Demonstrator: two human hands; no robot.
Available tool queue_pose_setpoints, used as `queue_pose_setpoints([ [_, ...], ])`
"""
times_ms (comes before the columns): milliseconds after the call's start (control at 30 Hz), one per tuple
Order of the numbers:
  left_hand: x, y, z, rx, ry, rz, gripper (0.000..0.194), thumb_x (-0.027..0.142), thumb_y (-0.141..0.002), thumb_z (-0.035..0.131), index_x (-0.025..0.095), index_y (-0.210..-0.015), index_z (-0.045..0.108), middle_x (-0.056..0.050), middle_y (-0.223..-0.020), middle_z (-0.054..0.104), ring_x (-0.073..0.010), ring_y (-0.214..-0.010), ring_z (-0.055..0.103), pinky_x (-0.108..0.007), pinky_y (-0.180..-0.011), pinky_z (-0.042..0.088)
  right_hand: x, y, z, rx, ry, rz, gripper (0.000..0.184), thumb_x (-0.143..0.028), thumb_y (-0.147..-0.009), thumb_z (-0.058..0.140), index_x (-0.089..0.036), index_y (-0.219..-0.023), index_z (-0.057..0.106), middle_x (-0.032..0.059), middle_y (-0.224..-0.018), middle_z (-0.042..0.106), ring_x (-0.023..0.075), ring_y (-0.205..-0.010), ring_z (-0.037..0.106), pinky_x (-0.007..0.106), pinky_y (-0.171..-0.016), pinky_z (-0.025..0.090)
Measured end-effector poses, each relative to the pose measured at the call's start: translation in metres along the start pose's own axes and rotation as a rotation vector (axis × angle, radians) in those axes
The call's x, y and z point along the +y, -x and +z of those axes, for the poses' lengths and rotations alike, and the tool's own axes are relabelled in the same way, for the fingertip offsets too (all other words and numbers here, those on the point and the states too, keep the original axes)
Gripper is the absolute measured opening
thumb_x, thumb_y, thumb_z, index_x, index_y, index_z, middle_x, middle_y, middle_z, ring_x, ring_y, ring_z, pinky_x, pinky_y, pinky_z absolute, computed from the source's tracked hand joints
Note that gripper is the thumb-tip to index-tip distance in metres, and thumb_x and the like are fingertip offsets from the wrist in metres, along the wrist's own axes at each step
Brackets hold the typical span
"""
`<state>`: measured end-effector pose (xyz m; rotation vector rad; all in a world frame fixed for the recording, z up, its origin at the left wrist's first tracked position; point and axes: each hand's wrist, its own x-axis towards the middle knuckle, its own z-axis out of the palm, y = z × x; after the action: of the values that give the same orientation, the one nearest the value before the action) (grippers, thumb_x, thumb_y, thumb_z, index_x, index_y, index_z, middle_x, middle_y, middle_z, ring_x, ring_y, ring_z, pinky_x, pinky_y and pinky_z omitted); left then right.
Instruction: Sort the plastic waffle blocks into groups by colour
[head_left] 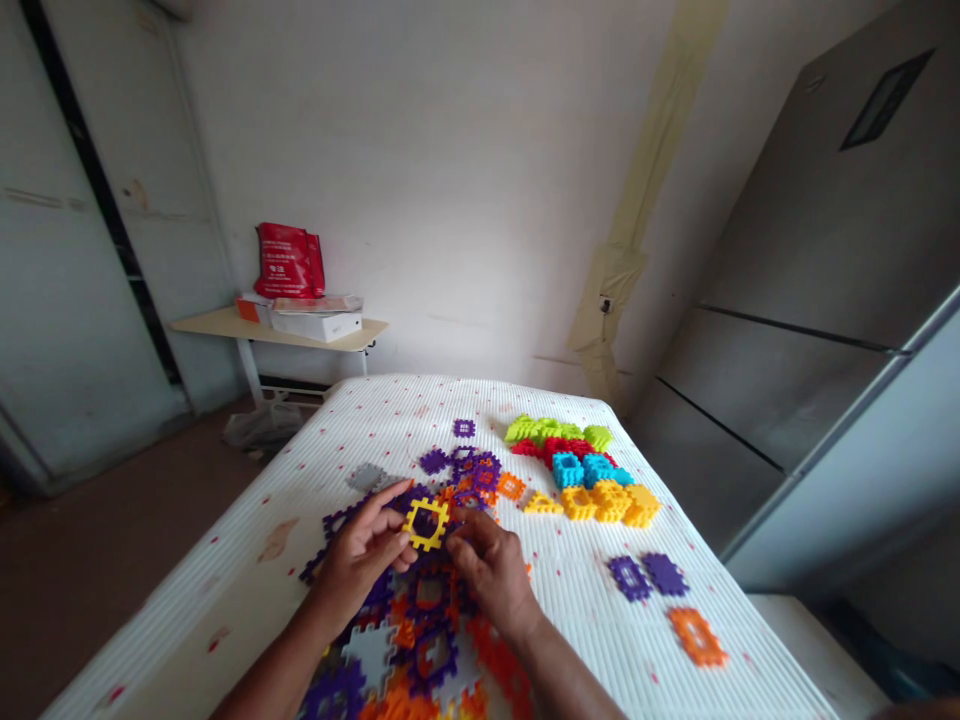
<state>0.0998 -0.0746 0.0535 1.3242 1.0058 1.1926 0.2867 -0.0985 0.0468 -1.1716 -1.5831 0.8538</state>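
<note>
Yellow frame (426, 523) pinched in left hand (365, 552) — right hand (491, 565) just beside, fingertips gripping a purple piece (459, 532).

Dim, soft indoor light, faint shadows, no glare, wide-angle bending at the edges, slight softness throughout

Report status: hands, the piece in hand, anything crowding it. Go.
Left hand pinching yellow square piece. Right hand at its right edge, grip unclear. Purple and orange pieces heaped underneath on the white table.

White wall (465, 180), grey refrigerator (817, 300)
</note>
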Motion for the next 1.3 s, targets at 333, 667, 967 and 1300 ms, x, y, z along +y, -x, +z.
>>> queue_pose_setpoints([
  [333, -0.008, 0.000, -0.003, -0.056, -0.213, -0.026, 0.037, 0.039, -0.072, 0.061, 0.020, -0.103, 0.064, -0.002, -0.078, 0.069, -0.0159, -0.059, 0.063, -0.027, -0.056, 0.048, -0.001, -0.001, 0.013, 0.015, -0.242, 0.053, 0.030, -0.030, -0.080, 0.055, -0.020, -0.107, 0.060, -0.0049, -0.065, 0.051, 0.0090, -0.056, 0.043, 0.019, -0.051, 0.037],
  [667, -0.006, -0.001, -0.001, -0.067, -0.207, -0.027, 0.022, 0.042, -0.071, 0.063, 0.020, -0.069, 0.062, 0.003, -0.050, 0.057, -0.0129, -0.047, 0.052, -0.025, -0.049, 0.041, 0.007, -0.001, 0.008, 0.155, -0.017, -0.074, 0.015, -0.027, -0.080, 0.055, -0.021, -0.094, 0.058, -0.0022, -0.074, 0.056, 0.0116, -0.065, 0.053, 0.022, -0.059, 0.047],
  [967, -0.007, -0.001, -0.002, -0.081, -0.078, -0.113, 0.026, 0.045, -0.071, 0.064, 0.019, -0.068, 0.060, 0.002, -0.049, 0.060, -0.0121, -0.045, 0.052, -0.024, -0.047, 0.042, 0.005, 0.007, 0.013, 0.064, 0.481, -0.285, 0.063, -0.018, -0.077, 0.061, -0.021, -0.137, 0.041, 0.0115, -0.131, 0.049, 0.0246, -0.120, 0.050, 0.037, -0.099, 0.046],
  [1300, -0.014, -0.006, -0.009, -0.052, -0.155, -0.106, 0.034, 0.052, -0.066, 0.066, 0.020, -0.078, 0.064, 0.001, -0.055, 0.064, -0.0142, -0.048, 0.055, -0.026, -0.048, 0.044, 0.012, -0.006, -0.030, 0.174, 0.634, -0.302, 0.052, -0.016, -0.075, 0.062, -0.018, -0.126, 0.051, 0.0122, -0.118, 0.058, 0.0244, -0.108, 0.056, 0.037, -0.093, 0.049],
])
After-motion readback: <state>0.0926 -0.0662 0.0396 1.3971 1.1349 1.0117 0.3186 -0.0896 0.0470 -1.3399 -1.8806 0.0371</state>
